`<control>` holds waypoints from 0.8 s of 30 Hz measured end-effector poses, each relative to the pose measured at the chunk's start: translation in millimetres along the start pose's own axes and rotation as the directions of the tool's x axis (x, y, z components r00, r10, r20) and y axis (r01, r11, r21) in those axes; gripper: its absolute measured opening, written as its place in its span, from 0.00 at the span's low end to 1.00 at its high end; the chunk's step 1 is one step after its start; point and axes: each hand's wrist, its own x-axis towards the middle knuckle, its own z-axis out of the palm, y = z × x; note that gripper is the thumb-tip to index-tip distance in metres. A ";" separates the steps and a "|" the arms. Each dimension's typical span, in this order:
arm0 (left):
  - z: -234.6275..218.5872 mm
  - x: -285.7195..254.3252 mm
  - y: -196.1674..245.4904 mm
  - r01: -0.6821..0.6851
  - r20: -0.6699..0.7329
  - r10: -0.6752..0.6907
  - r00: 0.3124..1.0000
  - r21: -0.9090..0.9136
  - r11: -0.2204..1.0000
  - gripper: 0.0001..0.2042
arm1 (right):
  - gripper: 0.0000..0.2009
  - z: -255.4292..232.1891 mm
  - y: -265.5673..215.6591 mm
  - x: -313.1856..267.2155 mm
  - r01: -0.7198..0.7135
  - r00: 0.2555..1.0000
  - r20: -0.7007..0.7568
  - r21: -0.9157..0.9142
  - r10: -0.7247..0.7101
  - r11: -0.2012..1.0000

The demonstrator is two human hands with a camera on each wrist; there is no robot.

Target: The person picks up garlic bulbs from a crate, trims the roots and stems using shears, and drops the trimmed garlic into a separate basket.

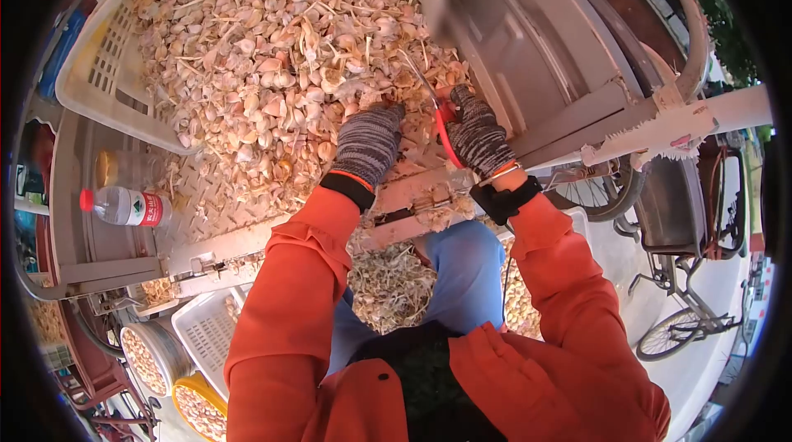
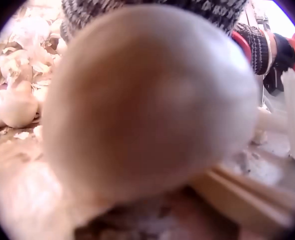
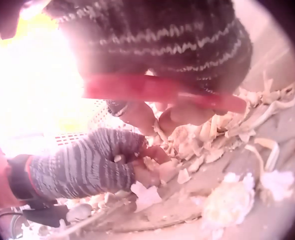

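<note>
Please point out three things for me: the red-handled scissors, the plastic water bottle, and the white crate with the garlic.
red-handled scissors (image 1: 446,130), head view, on the red handle.
plastic water bottle (image 1: 128,206), head view, on its labelled body.
white crate (image 1: 92,71), head view, on its perforated left wall.

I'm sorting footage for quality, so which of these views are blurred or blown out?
Head view: sharp, fisheye-curved, hard sunlight on the garlic pile. Left wrist view: a blurred garlic bulb fills the lens. Right wrist view: soft throughout, glare whites out the upper left beside the red-handled tool.
</note>
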 end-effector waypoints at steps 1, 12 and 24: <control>1.5 -1.0 -3.2 -0.059 -0.079 0.060 0.995 0.013 0.998 0.16 | 0.12 -7.2 2.4 -10.5 -0.102 0.991 0.110 0.189 0.082 0.977; -39.0 -42.8 14.0 0.341 0.265 -0.253 0.930 -0.878 0.337 0.12 | 0.24 4.9 -16.9 -16.9 -0.079 0.981 0.191 0.549 -0.033 0.832; -32.8 -115.2 44.6 0.174 0.044 -0.189 0.981 -0.634 0.753 0.14 | 0.23 -14.3 -68.7 -89.6 -0.136 0.990 0.129 0.720 0.061 0.681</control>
